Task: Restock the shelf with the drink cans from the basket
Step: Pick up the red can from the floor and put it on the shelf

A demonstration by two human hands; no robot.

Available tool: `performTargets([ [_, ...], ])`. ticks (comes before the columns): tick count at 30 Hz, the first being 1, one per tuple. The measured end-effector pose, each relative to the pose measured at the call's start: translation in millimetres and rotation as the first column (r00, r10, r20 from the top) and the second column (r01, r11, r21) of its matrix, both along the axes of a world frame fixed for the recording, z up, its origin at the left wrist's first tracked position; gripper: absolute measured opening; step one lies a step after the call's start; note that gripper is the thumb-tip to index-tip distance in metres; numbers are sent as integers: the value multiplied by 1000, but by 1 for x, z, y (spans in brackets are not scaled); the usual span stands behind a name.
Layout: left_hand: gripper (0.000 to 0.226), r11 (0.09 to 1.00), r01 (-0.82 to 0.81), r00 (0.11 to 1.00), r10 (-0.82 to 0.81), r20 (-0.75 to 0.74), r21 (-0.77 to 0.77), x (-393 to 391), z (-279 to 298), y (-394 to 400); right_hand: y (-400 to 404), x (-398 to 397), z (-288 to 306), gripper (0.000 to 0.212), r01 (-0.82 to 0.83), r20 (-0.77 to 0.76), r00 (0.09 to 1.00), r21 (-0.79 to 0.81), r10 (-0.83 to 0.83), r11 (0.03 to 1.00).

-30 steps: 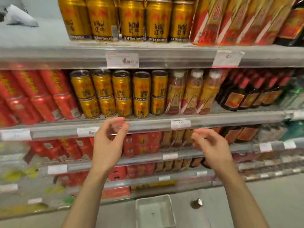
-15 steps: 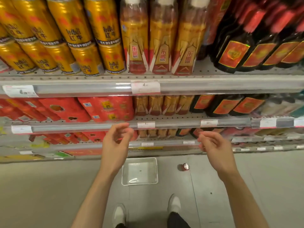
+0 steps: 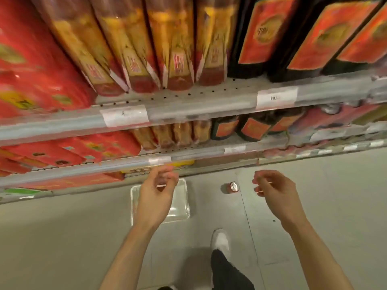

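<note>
A white basket [image 3: 182, 212] sits on the grey floor in front of the shelving, and nothing shows inside it. One red drink can [image 3: 231, 187] stands on the floor to its right. My left hand [image 3: 156, 195] hovers above the basket, fingers loosely curled and apart, holding nothing. My right hand [image 3: 276, 193] hangs to the right of the can, also empty with curled fingers. The shelf rail [image 3: 188, 111] runs across the view above both hands.
Orange-gold bottles [image 3: 150, 49], dark bottles with red labels [image 3: 314, 34] and red packs [image 3: 31, 70] fill the shelves. Lower shelves [image 3: 125, 164] carry more red packs and bottles. My white shoe [image 3: 219, 240] and dark trouser leg stand on the floor below the can.
The view has dropped from the upper gold-can shelves toward the floor. Both hands have come down with it, from shelf height to just above the basket and the can.
</note>
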State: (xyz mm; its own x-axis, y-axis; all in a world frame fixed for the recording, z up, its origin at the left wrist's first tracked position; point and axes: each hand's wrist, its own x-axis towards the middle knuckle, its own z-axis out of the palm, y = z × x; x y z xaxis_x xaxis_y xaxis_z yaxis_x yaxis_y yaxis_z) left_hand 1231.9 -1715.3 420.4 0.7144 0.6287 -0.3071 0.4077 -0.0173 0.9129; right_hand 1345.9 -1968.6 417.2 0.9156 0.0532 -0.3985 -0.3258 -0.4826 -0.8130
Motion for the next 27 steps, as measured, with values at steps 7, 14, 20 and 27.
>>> performTargets([
  [7, 16, 988, 130, 990, -124, -71, 82, 34, -230, 7, 0, 21, -238, 10, 0, -11, 1000, -18, -1, 1000],
  [14, 20, 913, 349, 930, -309, -199, 213, 67, -396, 7, -6, 44, -421, 10, 16, -10, 1000, -51, -16, 999],
  [20, 25, 775, 536, 844, -482, -235, 334, 89, -474, -16, -30, 48, -496, 14, 53, 53, 998, -175, -44, 983],
  [27, 33, 631, 626, 779, -530, -334, 459, 86, -511, -15, -48, 39, -565, 86, 18, 33, 999, -305, -8, 952],
])
